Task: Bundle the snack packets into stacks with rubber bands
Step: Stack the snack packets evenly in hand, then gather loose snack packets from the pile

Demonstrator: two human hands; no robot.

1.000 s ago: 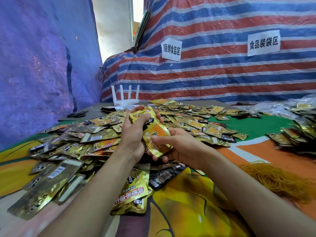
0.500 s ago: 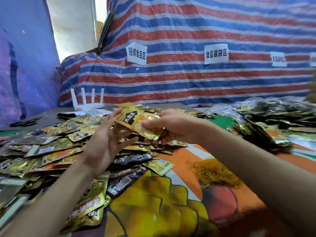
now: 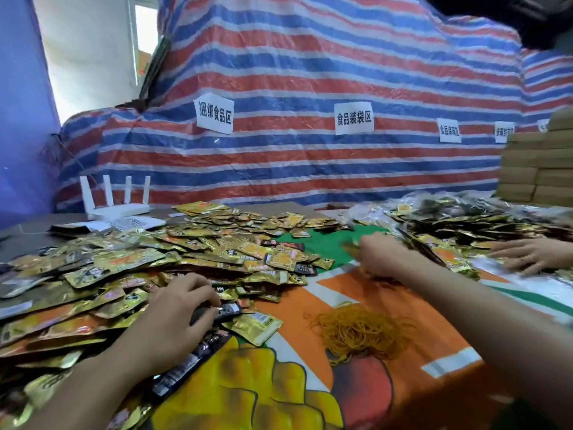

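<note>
The loose packets (image 3: 148,262) lie in a wide heap across the left and middle of the tabletop (image 3: 291,308), with a second pile (image 3: 459,231) toward the right edge of the frame. The left hand (image 3: 178,308) is low at the heap's near edge, its fingers curled down onto a dark packet (image 3: 228,311), apparently pinching it. The right hand (image 3: 378,256) reaches toward the second pile; it is blurred, so I cannot tell whether it grips anything. The rubber bands (image 3: 359,332) sit in a tangle between the two arms, near the heap. The packets look light, flat and glossy, likely to slide over one another. A stack is probably best pinched across its flat faces near the middle, edges squared, before a band goes round. Another person's hand (image 3: 533,254) rests at far right.
</note>
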